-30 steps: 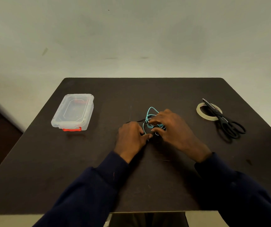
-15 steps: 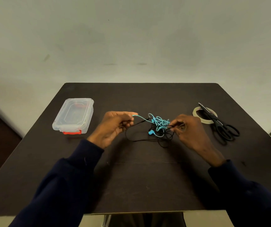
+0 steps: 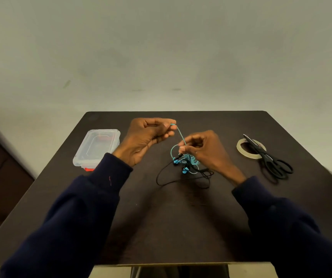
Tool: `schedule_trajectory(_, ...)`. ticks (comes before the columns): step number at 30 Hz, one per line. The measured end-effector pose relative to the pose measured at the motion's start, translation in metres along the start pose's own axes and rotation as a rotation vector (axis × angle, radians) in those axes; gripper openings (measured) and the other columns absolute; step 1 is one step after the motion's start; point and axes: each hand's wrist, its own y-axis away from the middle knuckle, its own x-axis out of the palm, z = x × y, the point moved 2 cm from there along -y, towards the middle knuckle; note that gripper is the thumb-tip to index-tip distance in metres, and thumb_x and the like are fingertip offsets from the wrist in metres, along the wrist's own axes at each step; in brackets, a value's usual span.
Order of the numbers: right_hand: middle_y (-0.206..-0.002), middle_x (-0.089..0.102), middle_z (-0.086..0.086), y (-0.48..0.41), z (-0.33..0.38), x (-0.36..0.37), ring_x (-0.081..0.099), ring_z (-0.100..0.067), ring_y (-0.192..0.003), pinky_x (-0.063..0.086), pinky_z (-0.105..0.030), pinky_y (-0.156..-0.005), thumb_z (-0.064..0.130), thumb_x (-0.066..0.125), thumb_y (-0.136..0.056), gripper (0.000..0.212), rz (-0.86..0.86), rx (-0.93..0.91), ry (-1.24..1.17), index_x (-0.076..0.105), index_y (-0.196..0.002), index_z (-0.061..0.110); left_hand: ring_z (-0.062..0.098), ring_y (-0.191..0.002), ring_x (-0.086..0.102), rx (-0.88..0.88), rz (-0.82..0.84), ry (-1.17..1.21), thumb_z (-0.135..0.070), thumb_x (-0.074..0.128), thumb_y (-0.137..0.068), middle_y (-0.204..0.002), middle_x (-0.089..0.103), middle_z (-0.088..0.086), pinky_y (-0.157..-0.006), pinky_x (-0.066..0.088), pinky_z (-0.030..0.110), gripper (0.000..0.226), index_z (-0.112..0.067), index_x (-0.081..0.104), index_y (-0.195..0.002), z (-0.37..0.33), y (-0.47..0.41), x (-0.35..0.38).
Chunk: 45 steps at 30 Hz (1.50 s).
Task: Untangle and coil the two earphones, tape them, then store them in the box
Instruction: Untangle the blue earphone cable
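A blue earphone [image 3: 188,160] and a black earphone [image 3: 181,178] are tangled together over the middle of the dark table [image 3: 171,227]. My left hand [image 3: 147,139] is raised and pinches one end of the blue cable, pulling it taut up and to the left. My right hand [image 3: 203,150] pinches the tangle just above the table, with blue earbuds hanging under it. Loops of black cable trail on the table below. The clear plastic box [image 3: 97,147] with its lid on and a red clasp stands to the left.
A roll of tape [image 3: 250,148] lies at the right with black scissors [image 3: 269,158] resting across it. Pale floor surrounds the table; its near edge runs below my sleeves.
My left hand has risen and moved back with the blue cable end, drawing it taut. My right hand has shifted left and lifted the tangle slightly.
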Motion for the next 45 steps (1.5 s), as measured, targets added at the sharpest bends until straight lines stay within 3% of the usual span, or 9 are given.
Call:
schedule_trajectory(7, -0.082, 0.077, 0.008, -0.001, -0.018, -0.014, 0.073, -0.002, -0.073, 0.058, -0.018, -0.069, 0.018, 0.081, -0.084, 0.009, -0.003, 0.043, 0.085, 0.079, -0.092, 0.015, 0.019, -0.083, 0.069, 0.024, -0.071, 0.2, -0.003, 0.058, -0.096, -0.09, 0.073, 0.01, -0.081, 0.057, 0.023, 0.02, 0.002, 0.072, -0.109, -0.003, 0.008, -0.031)
schedule_trajectory(13, -0.082, 0.078, -0.006, -0.012, -0.011, -0.025, 0.076, -0.021, -0.075, 0.063, -0.031, -0.072, 0.01, 0.076, -0.088, 0.01, -0.046, 0.065, -0.054, 0.078, -0.098, 0.006, 0.028, -0.088, 0.073, -0.137, 0.035, -0.542, -0.012, 0.045, -0.101, -0.09, 0.077, 0.011, -0.087, 0.057, 0.038, 0.037, -0.01, 0.08, -0.093, 0.004, 0.02, -0.046)
schedule_trajectory(17, -0.081, 0.077, -0.005, -0.018, -0.001, -0.018, 0.076, -0.017, -0.073, 0.064, -0.032, -0.07, 0.01, 0.076, -0.088, 0.007, -0.009, 0.053, -0.013, 0.078, -0.094, 0.009, 0.015, -0.099, 0.073, 0.052, -0.026, -0.624, -0.029, 0.056, -0.099, -0.104, 0.078, -0.007, -0.1, 0.054, 0.042, 0.026, -0.019, 0.08, -0.098, 0.003, 0.011, -0.03)
schedule_trajectory(23, -0.078, 0.077, -0.001, -0.019, 0.011, -0.014, 0.073, -0.009, -0.064, 0.06, -0.022, -0.061, 0.015, 0.079, -0.086, 0.011, -0.022, -0.027, 0.073, 0.08, -0.096, 0.011, 0.01, -0.079, 0.074, 0.152, 0.062, -0.77, -0.028, 0.075, -0.09, -0.083, 0.078, -0.002, -0.078, 0.058, 0.025, 0.016, -0.013, 0.081, -0.093, 0.002, -0.004, 0.014)
schedule_trajectory(32, -0.081, 0.073, 0.011, -0.013, -0.014, -0.015, 0.068, 0.005, -0.074, 0.05, -0.007, -0.067, 0.01, 0.084, -0.081, 0.013, 0.168, 0.012, 0.275, 0.078, -0.091, 0.016, 0.012, -0.066, 0.06, 0.173, -0.079, -0.481, -0.021, 0.067, -0.097, -0.076, 0.075, 0.003, -0.061, 0.05, 0.02, 0.02, -0.007, 0.077, -0.088, -0.009, -0.008, 0.012)
schedule_trajectory(36, -0.08, 0.071, 0.009, -0.01, -0.031, -0.011, 0.066, 0.005, -0.073, 0.05, -0.007, -0.066, 0.007, 0.083, -0.081, 0.014, 0.184, 0.033, 0.315, 0.076, -0.091, 0.015, -0.005, -0.061, 0.061, 0.26, -0.205, -0.391, -0.016, 0.066, -0.098, -0.077, 0.073, 0.006, -0.056, 0.04, 0.011, 0.019, -0.006, 0.077, -0.085, -0.039, 0.003, 0.001)
schedule_trajectory(39, -0.075, 0.068, 0.012, -0.01, -0.037, -0.012, 0.064, 0.01, -0.068, 0.048, -0.006, -0.062, 0.007, 0.083, -0.081, 0.013, 0.138, 0.043, 0.316, 0.077, -0.09, 0.014, -0.004, -0.071, 0.066, 0.331, -0.264, -0.382, -0.021, 0.067, -0.097, -0.087, 0.075, 0.014, -0.063, 0.041, 0.008, 0.024, -0.011, 0.074, -0.076, -0.059, 0.016, -0.011)
schedule_trajectory(41, -0.076, 0.07, 0.01, -0.011, -0.037, -0.014, 0.063, 0.012, -0.066, 0.047, -0.005, -0.06, 0.007, 0.083, -0.081, 0.011, 0.088, 0.046, 0.307, 0.077, -0.089, 0.012, -0.002, -0.059, 0.059, 0.343, -0.287, -0.396, -0.021, 0.065, -0.098, -0.085, 0.074, 0.01, -0.058, 0.04, 0.008, 0.026, -0.001, 0.074, -0.084, -0.064, 0.027, -0.019)
schedule_trajectory(45, -0.075, 0.07, 0.011, -0.012, -0.031, -0.016, 0.063, 0.011, -0.063, 0.046, -0.006, -0.058, 0.008, 0.083, -0.082, 0.008, 0.015, 0.017, 0.268, 0.08, -0.089, 0.012, 0.014, -0.046, 0.051, 0.111, -0.189, -0.391, -0.015, 0.065, -0.097, -0.081, 0.076, 0.007, -0.048, 0.04, 0.024, 0.019, -0.001, 0.076, -0.089, -0.044, 0.042, -0.034)
